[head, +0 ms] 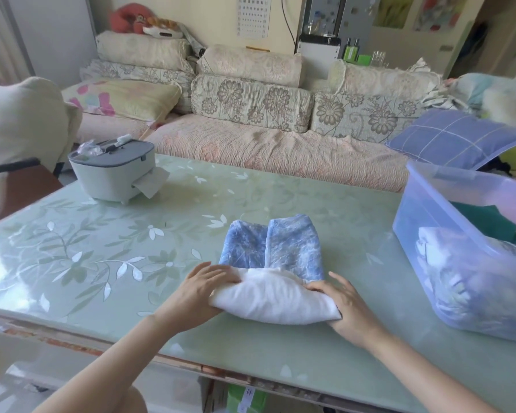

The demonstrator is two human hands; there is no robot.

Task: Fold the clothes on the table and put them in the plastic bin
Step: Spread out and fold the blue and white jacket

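Both forearms come in over the near edge of the pale green leaf-patterned glass table [102,248]. The left hand [204,289] and right hand [344,308] each clasp one end of the blue-and-white mottled padded garment [280,248]. Its white lining is rolled up at the near side, which looks like a fold heading away from the person. Fingers [319,286] curl over the fold's top, with the cloth bunched between the two palms. At right the translucent plastic bin [429,204] stands close, already holding clothes.
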